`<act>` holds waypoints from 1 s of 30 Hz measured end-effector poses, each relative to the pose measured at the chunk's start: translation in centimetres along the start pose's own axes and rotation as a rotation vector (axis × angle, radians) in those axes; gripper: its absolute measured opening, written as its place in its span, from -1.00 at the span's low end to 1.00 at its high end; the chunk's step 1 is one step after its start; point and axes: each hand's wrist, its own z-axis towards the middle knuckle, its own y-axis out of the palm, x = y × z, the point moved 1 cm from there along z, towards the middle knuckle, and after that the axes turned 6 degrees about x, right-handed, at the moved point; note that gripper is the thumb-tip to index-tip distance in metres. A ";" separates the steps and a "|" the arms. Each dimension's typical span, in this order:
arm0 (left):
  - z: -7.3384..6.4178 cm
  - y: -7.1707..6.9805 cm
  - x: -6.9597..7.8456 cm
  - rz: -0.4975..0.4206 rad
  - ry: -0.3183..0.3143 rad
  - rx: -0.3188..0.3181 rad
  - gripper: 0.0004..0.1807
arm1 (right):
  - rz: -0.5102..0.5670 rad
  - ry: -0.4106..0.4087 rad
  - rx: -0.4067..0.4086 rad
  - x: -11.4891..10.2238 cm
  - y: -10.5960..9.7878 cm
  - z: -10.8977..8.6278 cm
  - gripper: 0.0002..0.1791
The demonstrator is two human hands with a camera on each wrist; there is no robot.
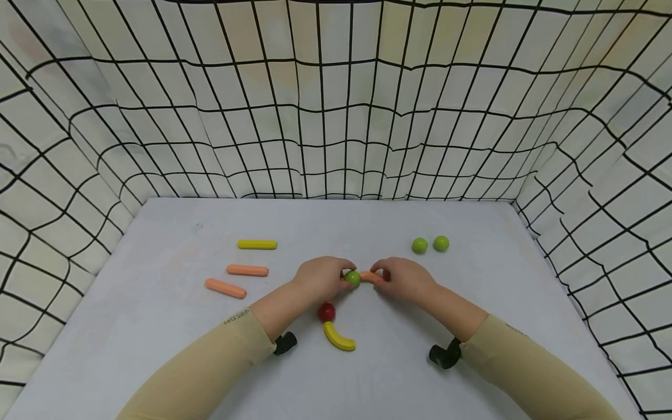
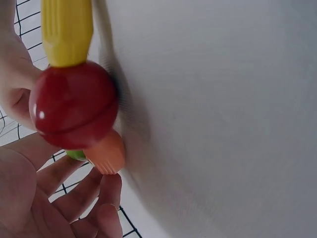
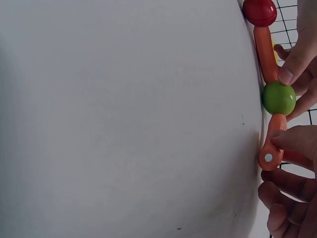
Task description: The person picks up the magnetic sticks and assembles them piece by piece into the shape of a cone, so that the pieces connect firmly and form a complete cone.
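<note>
My left hand (image 1: 322, 280) pinches a green ball (image 1: 352, 278) between thumb and fingers. A curved orange stick (image 1: 371, 277) joins the ball's right side, and my right hand (image 1: 406, 279) grips it; a pale round disc shows at its end in the right wrist view. On the ball's other side, a second orange stick (image 3: 265, 52) runs to a red ball (image 3: 260, 12); in the head view my left hand hides that stick. From the red ball, a curved yellow stick (image 1: 340, 338) bends toward me. These pieces form one chain, low over the white table.
Left on the table (image 1: 173, 344) lie a straight yellow stick (image 1: 257, 244) and two orange sticks, one (image 1: 247, 270) behind the other (image 1: 226, 288). Two loose green balls, one (image 1: 419, 245) beside the other (image 1: 441, 243), sit back right. Black wire mesh (image 1: 336, 111) surrounds the table's back and sides.
</note>
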 end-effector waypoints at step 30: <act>-0.9 0.1 -0.6 -0.039 -0.105 0.093 -0.57 | 0.032 -0.177 -0.077 -0.3 -0.1 4.9 -0.74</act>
